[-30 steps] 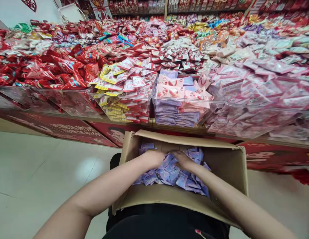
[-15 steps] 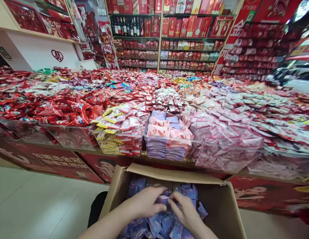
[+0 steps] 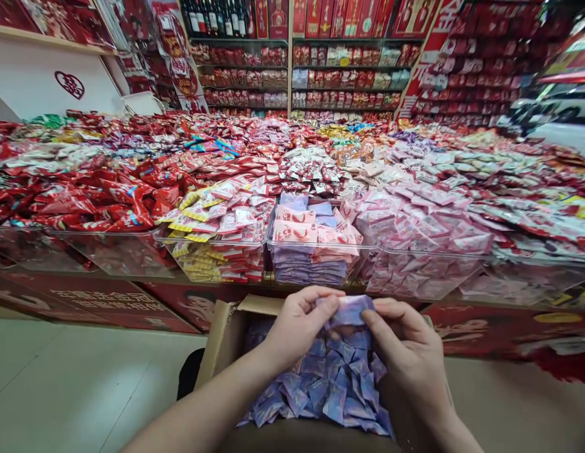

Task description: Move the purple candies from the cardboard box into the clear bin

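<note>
A small purple packet (image 3: 350, 312) is stretched between my two hands, above a cardboard box. My left hand (image 3: 302, 321) pinches its left end between thumb and fingers. Its right end is gripped by my right hand (image 3: 408, 340). Many loose purple packets (image 3: 321, 384) lie in the cardboard box (image 3: 221, 336) below, partly hidden by my forearms. Just beyond my hands, a clear bin (image 3: 321, 244) holds stacked purple packets with pink packets (image 3: 295, 232) on top.
Left of that bin are yellow-and-white packets (image 3: 217, 214) and red packets (image 3: 117, 204). Pink packets (image 3: 424, 233) fill the right side. Shelves (image 3: 290, 69) with bottles and red boxes stand behind. Pale floor tiles (image 3: 75, 377) show at the lower left.
Both hands have risen from inside the box to above its far edge, with a purple packet now clearly held between them. The camera view has tilted downward.
</note>
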Motion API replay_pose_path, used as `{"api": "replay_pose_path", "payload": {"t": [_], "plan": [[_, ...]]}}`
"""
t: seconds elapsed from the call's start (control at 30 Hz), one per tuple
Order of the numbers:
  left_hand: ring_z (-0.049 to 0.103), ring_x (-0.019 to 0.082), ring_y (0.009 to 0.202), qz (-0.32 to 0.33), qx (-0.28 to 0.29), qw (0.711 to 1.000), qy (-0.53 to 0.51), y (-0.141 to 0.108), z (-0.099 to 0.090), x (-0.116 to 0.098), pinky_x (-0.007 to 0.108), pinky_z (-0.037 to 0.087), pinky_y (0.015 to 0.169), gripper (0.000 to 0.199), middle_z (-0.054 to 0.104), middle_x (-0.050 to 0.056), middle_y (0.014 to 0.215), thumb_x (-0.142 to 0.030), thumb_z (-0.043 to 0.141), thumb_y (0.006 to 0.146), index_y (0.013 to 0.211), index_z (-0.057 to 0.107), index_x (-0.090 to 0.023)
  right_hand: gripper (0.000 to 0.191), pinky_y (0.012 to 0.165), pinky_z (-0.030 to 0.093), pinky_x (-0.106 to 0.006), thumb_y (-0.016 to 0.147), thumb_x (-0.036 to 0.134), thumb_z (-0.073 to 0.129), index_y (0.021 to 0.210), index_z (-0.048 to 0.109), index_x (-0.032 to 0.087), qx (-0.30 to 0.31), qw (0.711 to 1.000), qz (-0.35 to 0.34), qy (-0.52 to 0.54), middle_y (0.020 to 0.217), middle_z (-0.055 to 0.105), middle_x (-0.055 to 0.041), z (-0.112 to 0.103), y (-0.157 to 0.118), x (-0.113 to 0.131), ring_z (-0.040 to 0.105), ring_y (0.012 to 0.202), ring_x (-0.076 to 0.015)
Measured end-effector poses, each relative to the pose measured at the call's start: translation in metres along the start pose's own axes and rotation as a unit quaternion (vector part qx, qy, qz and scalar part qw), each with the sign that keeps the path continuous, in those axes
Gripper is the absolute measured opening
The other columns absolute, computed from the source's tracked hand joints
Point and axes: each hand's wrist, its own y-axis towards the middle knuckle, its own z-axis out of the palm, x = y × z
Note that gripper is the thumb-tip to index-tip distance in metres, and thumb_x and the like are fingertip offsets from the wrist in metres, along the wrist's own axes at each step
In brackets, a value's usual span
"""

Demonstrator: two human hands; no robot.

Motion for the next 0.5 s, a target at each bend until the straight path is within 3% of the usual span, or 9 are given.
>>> {"api": "replay_pose_path", "payload": {"t": [0.07, 0.13, 0.2, 0.27, 0.37, 0.43, 0.5], "plan": [[0.060, 0.015, 0.075, -0.028, 0.006, 0.993, -0.112, -0.001, 0.001, -0.003, 0.028, 0.045, 0.069, 0.033, 0.062, 0.005, 0.088, -0.035, 0.053, 0.076, 0.105, 0.048, -0.020, 0.020, 0.069, 0.048, -0.032, 0.070, 0.010, 0.058, 0.084, 0.060, 0.024, -0.033, 0.989, -0.125, -0.075, 0.087, 0.060, -0.0040, 0.001, 0.001, 0.002, 0.058, 0.078, -0.0169], [0.058, 0.016, 0.089, -0.045, 0.017, 0.981, -0.187, -0.003, 0.000, -0.005, 0.033, 0.043, 0.081, 0.039, 0.058, 0.008, 0.104, -0.032, 0.050, 0.079, 0.115, 0.039, -0.023, 0.035, 0.070, 0.048, -0.035, 0.066, 0.004, 0.058, 0.093, 0.060, 0.026, -0.016, 0.964, -0.228, -0.139, 0.091, 0.060, -0.0049, 0.001, -0.002, 0.001, 0.057, 0.082, -0.0188], [0.054, 0.018, 0.100, -0.039, 0.030, 0.974, -0.221, -0.005, -0.004, -0.005, 0.035, 0.040, 0.086, 0.047, 0.052, 0.010, 0.115, -0.021, 0.054, 0.076, 0.119, 0.034, -0.025, 0.046, 0.069, 0.048, -0.035, 0.064, 0.001, 0.059, 0.100, 0.058, 0.029, 0.033, 0.945, -0.281, -0.165, 0.093, 0.060, -0.0048, 0.001, -0.007, -0.002, 0.057, 0.085, -0.0199], [0.050, 0.021, 0.106, -0.012, 0.034, 0.974, -0.222, -0.005, -0.007, -0.004, 0.035, 0.039, 0.088, 0.059, 0.048, 0.008, 0.120, -0.006, 0.057, 0.068, 0.118, 0.034, -0.026, 0.046, 0.071, 0.048, -0.037, 0.065, 0.001, 0.058, 0.101, 0.058, 0.029, 0.087, 0.938, -0.290, -0.167, 0.095, 0.060, -0.0052, 0.003, -0.013, -0.005, 0.055, 0.089, -0.0208], [0.045, 0.022, 0.112, 0.043, 0.031, 0.976, -0.212, -0.003, -0.009, -0.002, 0.037, 0.036, 0.092, 0.062, 0.047, 0.007, 0.121, 0.002, 0.055, 0.062, 0.115, 0.037, -0.025, 0.030, 0.078, 0.046, -0.038, 0.070, 0.007, 0.054, 0.093, 0.061, 0.024, 0.122, 0.967, -0.189, -0.122, 0.103, 0.056, -0.0081, 0.009, -0.021, -0.006, 0.052, 0.097, -0.0217], [0.044, 0.022, 0.113, 0.069, 0.029, 0.976, -0.204, -0.002, -0.008, -0.001, 0.037, 0.034, 0.094, 0.061, 0.046, 0.006, 0.122, 0.001, 0.055, 0.062, 0.115, 0.037, -0.025, 0.022, 0.077, 0.047, -0.036, 0.074, 0.014, 0.052, 0.094, 0.058, 0.022, 0.088, 0.994, -0.049, -0.042, 0.103, 0.056, -0.0093, 0.015, -0.023, -0.005, 0.054, 0.095, -0.0205], [0.043, 0.022, 0.114, 0.075, 0.035, 0.978, -0.192, -0.001, -0.006, 0.001, 0.037, 0.035, 0.094, 0.063, 0.046, 0.006, 0.123, -0.001, 0.056, 0.063, 0.116, 0.035, -0.027, 0.021, 0.072, 0.049, -0.032, 0.076, 0.021, 0.052, 0.097, 0.054, 0.021, 0.057, 0.993, 0.095, 0.048, 0.096, 0.059, -0.0085, 0.020, -0.023, -0.006, 0.057, 0.087, -0.0181]]}}
